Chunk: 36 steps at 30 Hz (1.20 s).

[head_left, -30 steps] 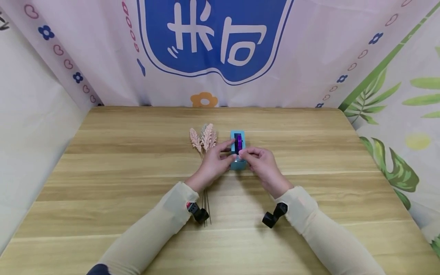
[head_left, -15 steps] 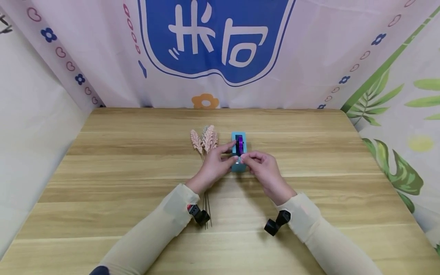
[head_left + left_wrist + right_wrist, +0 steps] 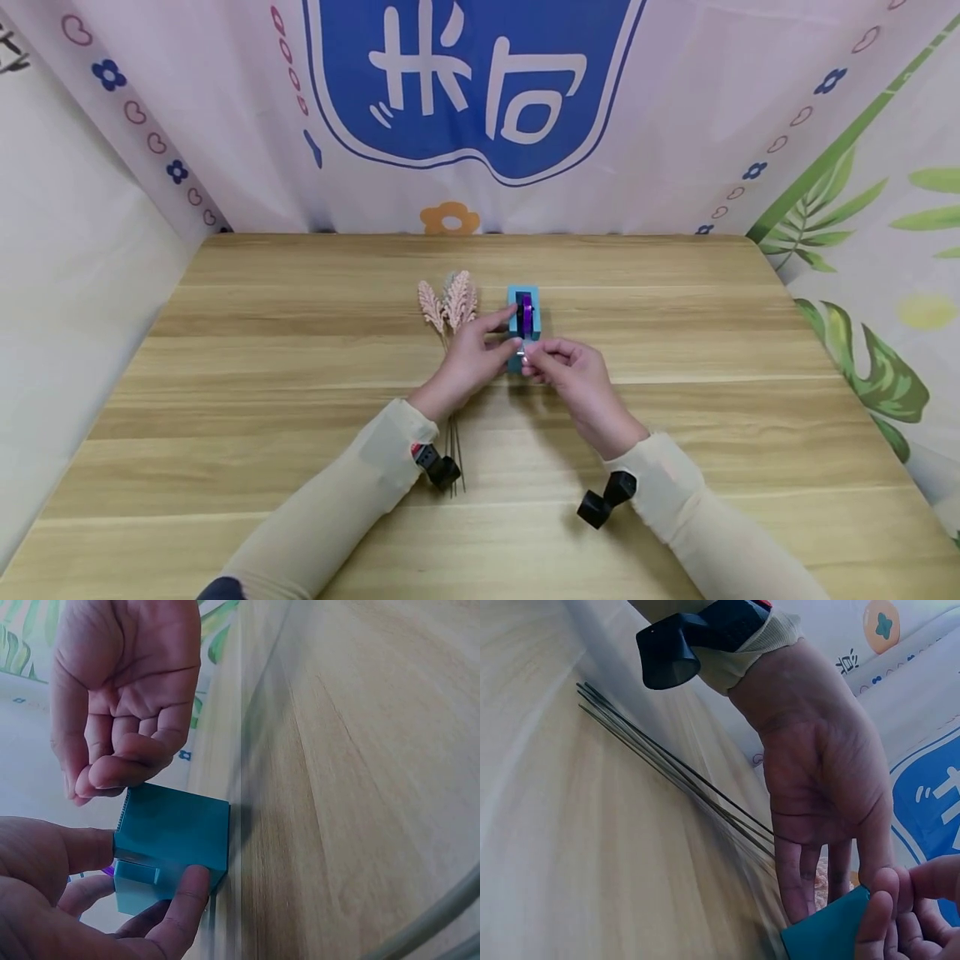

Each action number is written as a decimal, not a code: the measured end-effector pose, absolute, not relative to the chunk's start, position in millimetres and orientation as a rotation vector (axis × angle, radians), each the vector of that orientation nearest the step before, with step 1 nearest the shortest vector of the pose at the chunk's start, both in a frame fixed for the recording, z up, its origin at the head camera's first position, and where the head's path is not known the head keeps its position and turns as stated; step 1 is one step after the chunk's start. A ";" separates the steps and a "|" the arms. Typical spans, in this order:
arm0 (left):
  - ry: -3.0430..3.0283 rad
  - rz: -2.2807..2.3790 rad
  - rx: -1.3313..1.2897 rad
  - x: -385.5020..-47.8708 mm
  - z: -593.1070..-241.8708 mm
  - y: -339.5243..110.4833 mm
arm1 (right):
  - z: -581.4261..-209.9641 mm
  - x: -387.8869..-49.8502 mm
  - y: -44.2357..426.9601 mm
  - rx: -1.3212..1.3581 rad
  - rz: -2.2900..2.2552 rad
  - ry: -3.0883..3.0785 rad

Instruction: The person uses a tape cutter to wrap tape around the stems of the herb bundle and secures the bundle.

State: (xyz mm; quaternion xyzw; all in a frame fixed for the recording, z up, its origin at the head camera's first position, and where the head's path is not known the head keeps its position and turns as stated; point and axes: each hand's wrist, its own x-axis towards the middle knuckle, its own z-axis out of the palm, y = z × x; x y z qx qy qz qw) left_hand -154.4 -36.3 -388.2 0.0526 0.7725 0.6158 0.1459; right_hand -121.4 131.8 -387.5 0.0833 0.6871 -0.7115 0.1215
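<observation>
A teal tape dispenser (image 3: 535,327) stands on the table with a purple tape roll (image 3: 527,313) in its slot. My left hand (image 3: 467,360) grips the dispenser from the left side; the left wrist view shows thumb and fingers around the dispenser body (image 3: 176,832). At the dispenser's near end, by its toothed cutter edge (image 3: 122,810), my right hand (image 3: 576,379) pinches the tape's end between thumb and forefinger. The strip itself is mostly hidden by the fingertips. In the right wrist view, the dispenser (image 3: 826,928) is partly covered by both hands.
Several artificial flower stems with pale pink heads (image 3: 458,300) lie left of the dispenser, passing under my left wrist; their thin stems (image 3: 675,772) reach toward the table's near side. A printed curtain (image 3: 675,125) hangs behind the wooden table (image 3: 300,333).
My right hand has drawn slightly toward me, from beside the tape roll down to the dispenser's near end. The left hand keeps its hold, and the flowers stay where they lie.
</observation>
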 end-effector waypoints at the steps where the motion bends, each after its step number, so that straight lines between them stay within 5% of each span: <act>1: 2.224 1.770 0.148 -154.2 -388.4 -36.2 | -388.5 -120.3 131.9 0.255 -2.073 2.002; 36: 2.220 1.768 0.126 -153.9 -387.6 -35.5 | -396.0 -95.4 134.0 0.247 -2.114 1.930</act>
